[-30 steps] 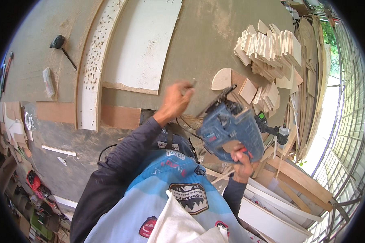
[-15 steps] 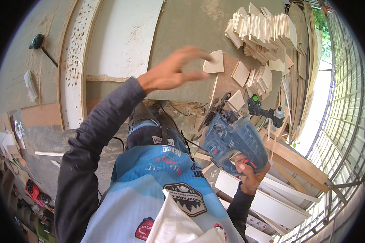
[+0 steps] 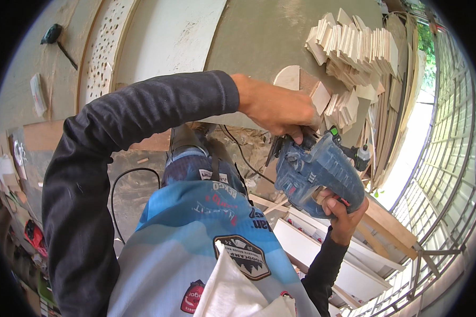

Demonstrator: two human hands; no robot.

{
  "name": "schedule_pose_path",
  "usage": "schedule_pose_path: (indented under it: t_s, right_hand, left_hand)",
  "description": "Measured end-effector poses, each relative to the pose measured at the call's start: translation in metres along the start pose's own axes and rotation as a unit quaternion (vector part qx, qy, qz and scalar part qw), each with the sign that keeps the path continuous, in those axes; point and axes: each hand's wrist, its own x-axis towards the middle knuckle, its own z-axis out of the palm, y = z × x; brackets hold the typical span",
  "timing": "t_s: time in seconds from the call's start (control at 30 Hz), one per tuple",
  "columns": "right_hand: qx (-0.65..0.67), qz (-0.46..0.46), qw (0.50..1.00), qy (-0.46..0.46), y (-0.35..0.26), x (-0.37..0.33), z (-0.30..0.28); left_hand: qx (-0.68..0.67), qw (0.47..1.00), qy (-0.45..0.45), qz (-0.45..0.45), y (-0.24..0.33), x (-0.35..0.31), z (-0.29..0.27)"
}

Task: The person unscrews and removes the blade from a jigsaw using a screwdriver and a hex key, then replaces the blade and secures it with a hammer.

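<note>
My right hand [image 3: 342,211] is wrapped round the handle of a blue, dust-covered jigsaw [image 3: 322,171], held tilted on my right side. Across in front of me reaches my left arm, and my left hand [image 3: 283,108] is closed at the jigsaw's front end, by the blade and base plate. Whatever those fingers pinch is hidden behind the knuckles. Just beyond that hand lie a rounded-corner wood piece [image 3: 287,77] and a small square wood piece [image 3: 320,96] on a brown board. A dark cord [image 3: 248,162] runs to the jigsaw from the left.
Rows of thin wood pieces [image 3: 357,47] stand at the far right, with a smaller stack [image 3: 344,110] nearer. A black cordless drill [image 3: 360,156] is behind the jigsaw. White panels [image 3: 322,248] lean at the lower right. A perforated strip [image 3: 101,53] lies on the far-left table.
My left hand has swung right and down from above the table to the jigsaw's front, and its fingers have closed. The jigsaw in my right hand has shifted slightly right.
</note>
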Motion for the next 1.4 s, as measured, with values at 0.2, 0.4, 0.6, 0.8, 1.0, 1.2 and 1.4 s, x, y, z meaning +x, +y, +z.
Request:
schedule_pose_path:
  t_s: [0.2, 0.4, 0.6, 0.8, 1.0, 1.2, 1.4]
  right_hand:
    - [0.027, 0.084, 0.993, -0.084, -0.004, 0.024, -0.014]
    - [-0.052, 0.028, 0.995, -0.077, -0.027, 0.042, -0.016]
    - [-0.130, -0.072, 0.988, 0.031, -0.068, 0.055, -0.007]
    - [-0.227, -0.020, 0.965, -0.133, -0.100, 0.064, 0.015]
    - [-0.214, -0.076, 0.968, -0.103, -0.089, 0.060, 0.018]
    - [-0.288, -0.179, 0.940, -0.026, -0.090, 0.074, 0.008]
    - [-0.210, -0.077, 0.975, -0.003, -0.114, 0.062, 0.007]
  left_hand:
    - [-0.074, 0.993, 0.088, -0.041, 0.000, -0.016, 0.011]
    - [-0.035, 0.981, 0.190, -0.026, 0.004, -0.017, -0.001]
    - [0.039, 0.968, 0.248, -0.029, 0.022, -0.009, -0.034]
    - [0.078, 0.966, 0.246, -0.022, 0.009, -0.027, -0.029]
    - [0.043, 0.965, 0.260, 0.015, 0.009, -0.036, -0.033]
    - [0.112, 0.963, 0.247, -0.002, 0.022, -0.033, -0.039]
    - [0.084, 0.973, 0.210, 0.041, 0.009, -0.019, -0.051]
